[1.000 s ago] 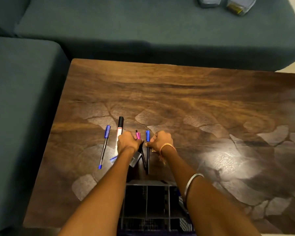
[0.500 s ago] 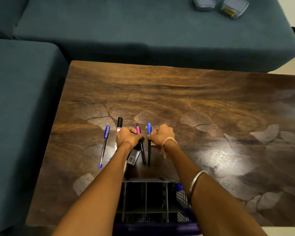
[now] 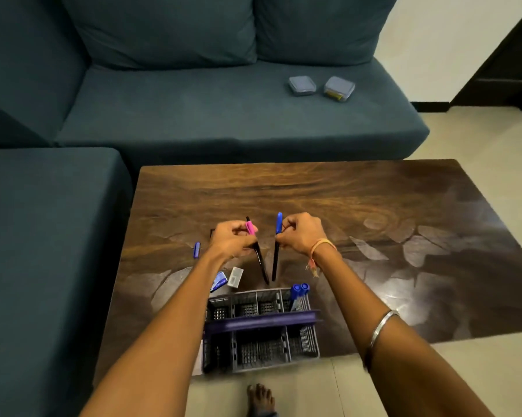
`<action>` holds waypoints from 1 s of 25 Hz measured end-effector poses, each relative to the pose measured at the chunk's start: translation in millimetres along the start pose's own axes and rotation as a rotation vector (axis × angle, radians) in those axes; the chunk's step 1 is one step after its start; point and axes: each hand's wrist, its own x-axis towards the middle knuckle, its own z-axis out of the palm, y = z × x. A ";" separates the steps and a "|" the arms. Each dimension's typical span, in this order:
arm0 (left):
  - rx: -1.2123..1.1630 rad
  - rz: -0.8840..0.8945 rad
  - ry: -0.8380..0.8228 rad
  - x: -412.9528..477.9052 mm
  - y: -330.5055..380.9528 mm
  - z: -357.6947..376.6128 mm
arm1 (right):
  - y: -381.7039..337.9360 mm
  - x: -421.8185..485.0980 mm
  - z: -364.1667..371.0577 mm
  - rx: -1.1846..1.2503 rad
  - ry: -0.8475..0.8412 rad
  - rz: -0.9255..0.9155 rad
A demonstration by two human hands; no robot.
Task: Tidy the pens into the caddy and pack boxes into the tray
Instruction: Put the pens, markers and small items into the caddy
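Pink-capped pen (image 3: 259, 260) is gripped in your left hand (image 3: 231, 240), blue-capped pen (image 3: 275, 263) in your right hand (image 3: 298, 236), both above the dark wooden desk (image 3: 359, 206), just beyond the caddy (image 3: 259, 322) at its near edge. Two boxes (image 3: 302, 85) lie on the teal sofa (image 3: 208, 115); pale floor tiles (image 3: 479, 139) surround the desk.

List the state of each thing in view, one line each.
Black pen with pink cap, capped, gripped by left hand.
Black pen with blue cap, capped, gripped by right hand.
Grey mesh caddy, upright, holding two blue-capped pens.
Blue pen, lying flat on wooden table.
Two clear plastic boxes, lying on teal sofa.
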 end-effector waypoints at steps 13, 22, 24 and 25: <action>0.683 0.000 -0.125 -10.2 -65.5 20.6 | 48.7 -20.3 65.1 -0.262 -0.236 0.080; 0.480 -0.003 0.088 -13.1 -64.1 3.2 | 38.5 -8.3 59.5 -0.118 -0.163 0.100; 0.307 -0.024 0.194 -11.2 -55.5 -6.3 | 18.3 -0.2 51.9 -0.023 -0.088 0.079; 0.241 -0.030 0.247 -7.8 -52.8 -13.0 | 7.4 4.8 50.8 0.018 -0.061 0.061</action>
